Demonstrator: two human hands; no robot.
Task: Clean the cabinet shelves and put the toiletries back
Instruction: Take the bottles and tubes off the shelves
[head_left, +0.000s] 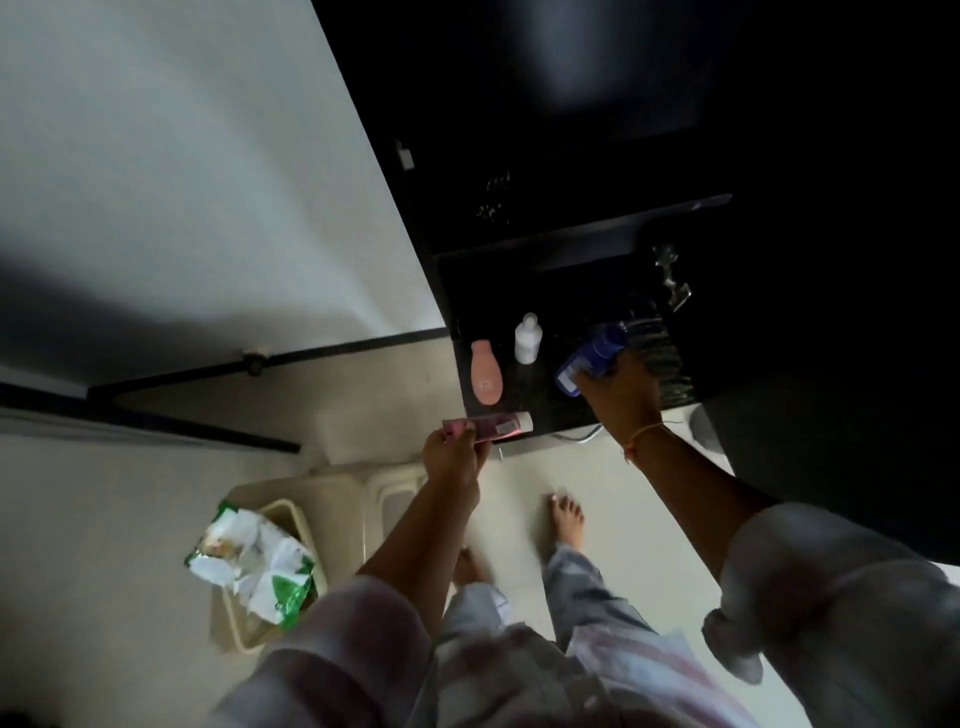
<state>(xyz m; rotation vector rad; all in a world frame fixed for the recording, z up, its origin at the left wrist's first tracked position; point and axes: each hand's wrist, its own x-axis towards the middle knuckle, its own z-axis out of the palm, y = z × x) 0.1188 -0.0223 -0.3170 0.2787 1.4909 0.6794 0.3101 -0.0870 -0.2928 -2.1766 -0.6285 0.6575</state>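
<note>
A dark cabinet shelf (540, 400) holds a pink bottle (486, 372) lying flat and a small white bottle (528, 338) standing behind it. My left hand (451, 457) pinches a pink tube (501, 425) with a white cap at the shelf's front edge. My right hand (618, 395) grips a blue bottle (587, 358) over the right part of the shelf. The upper shelf (582, 239) is dark and its contents are hard to make out.
A cream plastic stool (332, 499) stands on the floor at lower left with a green and white packet (252, 564) on it. My bare feet (567, 519) are on the pale floor. A metal hinge (672, 278) shows at the shelf's right. The white wall (182, 182) is at left.
</note>
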